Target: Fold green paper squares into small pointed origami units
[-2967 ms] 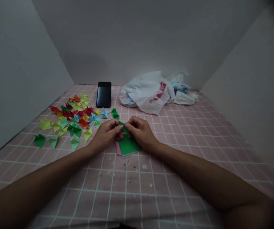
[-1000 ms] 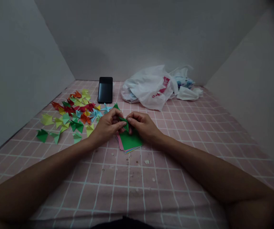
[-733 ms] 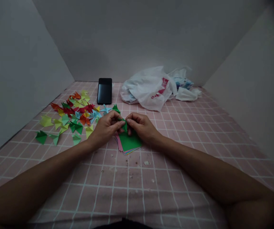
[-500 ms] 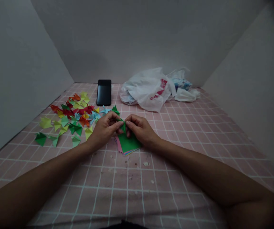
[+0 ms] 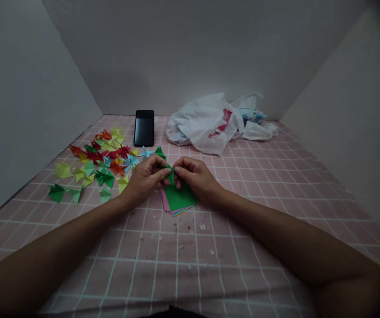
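A small folded piece of green paper is pinched between my two hands. My left hand grips its left side between thumb and fingers. On the other side, the thumb and fingertips of my right hand close on its edge. Just below lies a stack of square paper sheets, green on top, with pink, blue and yellow edges showing. My right hand covers part of the stack. Many folded paper pieces in green, yellow, red, orange and light blue are spread to the left of my left hand.
A black phone lies at the back. To its right sit a crumpled white plastic bag and a smaller bag with blue print. A pink checked cloth covers the surface, with pale walls on three sides.
My right hand has shifted very slightly at the green paper. Both hands keep their pinch on it, and the other things lie as before.
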Motion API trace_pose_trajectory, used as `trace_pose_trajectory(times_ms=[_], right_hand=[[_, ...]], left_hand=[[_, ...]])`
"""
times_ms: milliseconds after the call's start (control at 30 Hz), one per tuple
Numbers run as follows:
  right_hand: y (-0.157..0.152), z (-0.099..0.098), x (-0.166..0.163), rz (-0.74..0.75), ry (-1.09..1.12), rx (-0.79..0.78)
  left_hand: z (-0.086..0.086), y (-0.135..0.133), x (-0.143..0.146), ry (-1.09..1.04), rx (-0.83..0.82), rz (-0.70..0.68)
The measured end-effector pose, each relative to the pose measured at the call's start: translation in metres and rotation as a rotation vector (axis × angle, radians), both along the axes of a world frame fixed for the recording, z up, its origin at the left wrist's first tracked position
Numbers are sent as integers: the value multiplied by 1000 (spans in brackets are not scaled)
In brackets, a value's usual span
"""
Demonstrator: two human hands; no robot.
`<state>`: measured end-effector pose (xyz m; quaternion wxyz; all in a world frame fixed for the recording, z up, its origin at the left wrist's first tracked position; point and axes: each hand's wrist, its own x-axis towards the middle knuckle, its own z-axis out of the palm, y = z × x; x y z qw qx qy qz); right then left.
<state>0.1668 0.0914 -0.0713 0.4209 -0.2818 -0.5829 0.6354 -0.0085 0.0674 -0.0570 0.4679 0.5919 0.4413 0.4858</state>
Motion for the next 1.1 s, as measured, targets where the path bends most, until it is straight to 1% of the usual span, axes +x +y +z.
trace_pose_trajectory(times_ms=[167,400,533,667,767,1033,1100], right_hand=[[-1,3,1,41,42,-67],[-3,8,2,56,45,-73],[-2,6,1,38,13,-33],[-2,4,1,-37,-57,69],[-2,5,1,-54,-117,131],[-4,6,0,-69,-164,167],[-4,6,0,-78,-166,199]], left_hand=[[-1,1,-1,-18,3,-22],[-2,2,-2,-17,61,-32],[-2,2,-1,-2,89,-36],[-2,1,0,26,94,-9],[-2,0,0,29,89,-5],[-2,-2,1,32,77,11],[-2,-2,1,34,75,17]])
